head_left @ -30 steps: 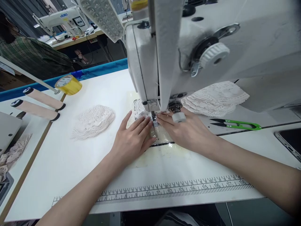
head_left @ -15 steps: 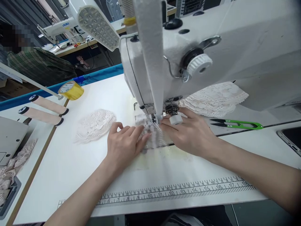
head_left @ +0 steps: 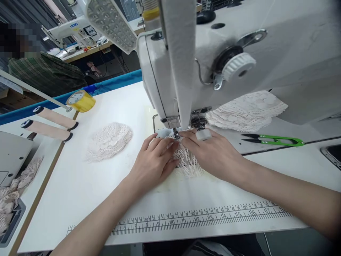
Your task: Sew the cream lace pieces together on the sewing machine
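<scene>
White lace fabric lies under the needle area of the sewing machine. My left hand is on its left side, fingers bent and pressed on the lace beside the presser foot. On the right, my right hand has its fingers closed on the lace close to the foot, its fingertips partly behind a white knob. One lace pile rests on the table to the left, and a stack of lace pieces lies behind my right hand.
Green thread snips and a phone lie at the right. Yellow tape and two thread cones stand at the left. A ruler strip runs along the front edge. A person in a plaid shirt sits at back left.
My left hand has moved right and slightly up, nearer the presser foot. The lace between my hands is now bunched toward me, and the view has shifted slightly.
</scene>
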Motion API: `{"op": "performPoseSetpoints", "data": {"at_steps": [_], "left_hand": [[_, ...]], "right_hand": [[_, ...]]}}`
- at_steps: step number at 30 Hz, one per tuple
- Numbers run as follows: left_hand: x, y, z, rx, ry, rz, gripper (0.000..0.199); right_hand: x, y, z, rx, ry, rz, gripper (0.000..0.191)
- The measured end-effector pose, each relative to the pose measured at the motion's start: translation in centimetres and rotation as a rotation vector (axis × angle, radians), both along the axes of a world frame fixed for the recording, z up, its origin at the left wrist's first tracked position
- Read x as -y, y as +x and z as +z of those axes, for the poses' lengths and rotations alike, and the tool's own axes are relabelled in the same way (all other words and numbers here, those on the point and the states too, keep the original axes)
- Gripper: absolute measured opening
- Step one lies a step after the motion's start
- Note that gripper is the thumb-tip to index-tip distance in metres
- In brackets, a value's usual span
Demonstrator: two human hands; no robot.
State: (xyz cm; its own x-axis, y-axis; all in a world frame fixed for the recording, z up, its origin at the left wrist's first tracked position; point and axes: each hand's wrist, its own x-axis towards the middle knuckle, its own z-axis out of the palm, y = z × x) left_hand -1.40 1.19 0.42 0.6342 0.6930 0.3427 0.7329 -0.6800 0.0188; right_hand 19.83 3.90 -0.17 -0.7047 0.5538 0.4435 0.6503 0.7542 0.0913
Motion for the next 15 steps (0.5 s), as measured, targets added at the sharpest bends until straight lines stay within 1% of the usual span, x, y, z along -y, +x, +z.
{"op": "performPoseSetpoints", "data": {"at_steps": [3,6,11,15], "left_hand": [[0.4,0.18,-0.02,-0.042,0.055,0.009,0.038],[0.63,0.3,0.03,-0.069,0.096,0.024,0.04],[0.7,0.3,0.27,-0.092,0.088,0.036,0.04],[0.56,0.14,0.27,-0.071,0.072,0.023,0.039]], "right_hand": [[-0.41,0.12,0.02,0.014,0.046,0.002,0.04],[-0.54,0.12,-0.01,0.023,0.068,0.009,0.04],[-0.52,0.12,-0.1,0.037,0.082,0.003,0.036],[-0.51,0.08,0.01,0.041,0.098,-0.002,0.037]]}}
